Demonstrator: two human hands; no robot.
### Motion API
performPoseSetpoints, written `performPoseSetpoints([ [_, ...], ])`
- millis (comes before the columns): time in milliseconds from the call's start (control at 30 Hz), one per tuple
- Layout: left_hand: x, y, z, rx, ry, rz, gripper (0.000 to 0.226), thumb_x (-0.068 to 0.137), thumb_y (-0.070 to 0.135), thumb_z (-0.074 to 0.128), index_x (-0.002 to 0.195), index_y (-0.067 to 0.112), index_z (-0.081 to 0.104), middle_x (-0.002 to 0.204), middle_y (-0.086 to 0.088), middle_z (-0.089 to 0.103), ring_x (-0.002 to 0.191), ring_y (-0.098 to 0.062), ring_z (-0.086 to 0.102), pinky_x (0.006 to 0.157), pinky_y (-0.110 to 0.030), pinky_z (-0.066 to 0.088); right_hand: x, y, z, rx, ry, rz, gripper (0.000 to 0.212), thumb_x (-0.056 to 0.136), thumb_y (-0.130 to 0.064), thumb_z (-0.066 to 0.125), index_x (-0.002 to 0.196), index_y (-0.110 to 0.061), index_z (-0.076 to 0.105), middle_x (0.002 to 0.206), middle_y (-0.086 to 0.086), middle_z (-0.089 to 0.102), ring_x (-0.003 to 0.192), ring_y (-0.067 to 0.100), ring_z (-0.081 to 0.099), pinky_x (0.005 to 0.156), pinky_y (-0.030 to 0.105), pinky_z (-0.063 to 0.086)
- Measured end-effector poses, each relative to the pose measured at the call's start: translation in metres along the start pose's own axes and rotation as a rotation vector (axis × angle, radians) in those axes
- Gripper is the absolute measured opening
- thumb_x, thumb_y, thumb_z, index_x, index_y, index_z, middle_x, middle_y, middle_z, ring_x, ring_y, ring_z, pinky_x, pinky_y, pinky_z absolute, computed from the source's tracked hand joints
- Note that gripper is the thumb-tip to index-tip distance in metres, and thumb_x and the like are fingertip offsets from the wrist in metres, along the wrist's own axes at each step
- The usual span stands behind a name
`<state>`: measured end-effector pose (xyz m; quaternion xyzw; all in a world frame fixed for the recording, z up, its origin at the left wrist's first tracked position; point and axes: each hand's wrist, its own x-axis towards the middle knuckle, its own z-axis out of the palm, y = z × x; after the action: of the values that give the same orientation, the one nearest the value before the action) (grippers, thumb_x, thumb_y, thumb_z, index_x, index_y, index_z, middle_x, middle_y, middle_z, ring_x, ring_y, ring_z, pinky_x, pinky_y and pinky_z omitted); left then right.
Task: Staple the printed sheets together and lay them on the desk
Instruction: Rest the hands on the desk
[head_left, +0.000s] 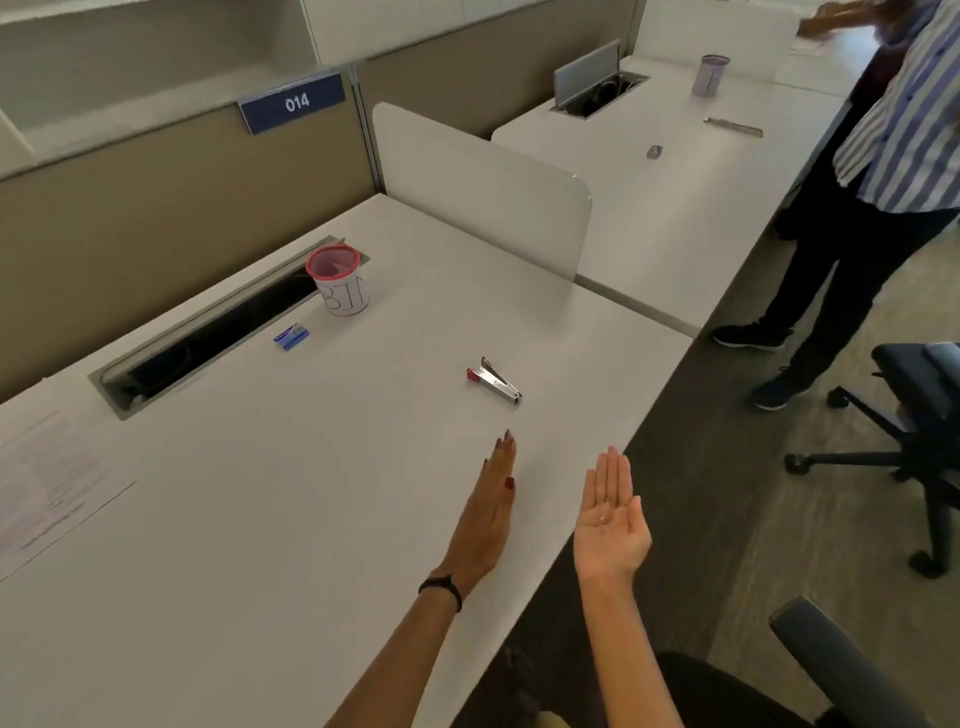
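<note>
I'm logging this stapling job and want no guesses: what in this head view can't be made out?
Printed sheets: head view, cut off by the left edge; text blurred, count unclear.
Stapler: head view, too small to show whether staples are loaded.
Blue box: head view, label too small to read.
Cup: head view, its own wall hides the bottom.
Cable trough: head view, inside lost in shadow.

A single wide-angle view is given from a head-worn camera, held above the desk (291, 493) near its front edge and aimed forward and down. The desk is seen close, with the partition (156, 208) behind it and the floor (753, 519) right of it included
</note>
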<state>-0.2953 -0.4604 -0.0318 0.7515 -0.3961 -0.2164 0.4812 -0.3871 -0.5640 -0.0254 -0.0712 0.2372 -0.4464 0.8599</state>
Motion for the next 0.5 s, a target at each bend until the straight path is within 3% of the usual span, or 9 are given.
performPoseSetpoints([
  [67,0.004,-0.02,-0.029,0.127,0.187,-0.077,0.053,0.095,0.036,0.017,0.145,0.024,0.009,0.153,0.013,0.004,0.141,0.0,0.001,0.112,-0.012,-0.01,0.012,0.013,0.013,-0.016,-0.068,0.035,0.05,0.075,-0.038,0.057,0.119,-0.014,0.06,0.138,0.005,0.052,0.128,0.018,0.047,0.103,0.029,0.038],
  [233,-0.008,-0.076,-0.112,0.215,0.54,-0.344,0.044,0.1,0.019,0.028,0.143,0.015,0.024,0.152,0.004,0.015,0.141,-0.005,0.007,0.111,-0.014,-0.01,0.052,0.067,0.061,0.061,-0.099,0.178,0.048,0.1,-0.027,0.02,0.118,-0.008,0.059,0.135,0.009,0.054,0.126,0.021,0.048,0.102,0.031,0.04],
  [400,-0.027,-0.108,-0.175,0.243,0.504,-0.468,0.046,0.1,0.022,0.025,0.145,0.017,0.015,0.155,0.001,0.012,0.14,-0.003,0.004,0.113,-0.023,-0.008,0.082,0.131,0.127,0.033,-0.219,0.312,0.047,0.1,-0.023,0.016,0.119,-0.006,0.055,0.117,0.007,0.066,0.127,0.022,0.047,0.108,0.035,0.036],
  [500,-0.027,-0.115,-0.198,0.24,0.468,-0.528,0.047,0.101,0.022,0.023,0.145,0.017,0.011,0.155,0.001,0.01,0.141,-0.006,0.004,0.113,-0.023,-0.008,0.098,0.165,0.167,-0.005,-0.255,0.352,0.046,0.101,-0.023,0.013,0.119,-0.007,0.053,0.132,0.009,0.054,0.133,0.022,0.039,0.108,0.035,0.033],
])
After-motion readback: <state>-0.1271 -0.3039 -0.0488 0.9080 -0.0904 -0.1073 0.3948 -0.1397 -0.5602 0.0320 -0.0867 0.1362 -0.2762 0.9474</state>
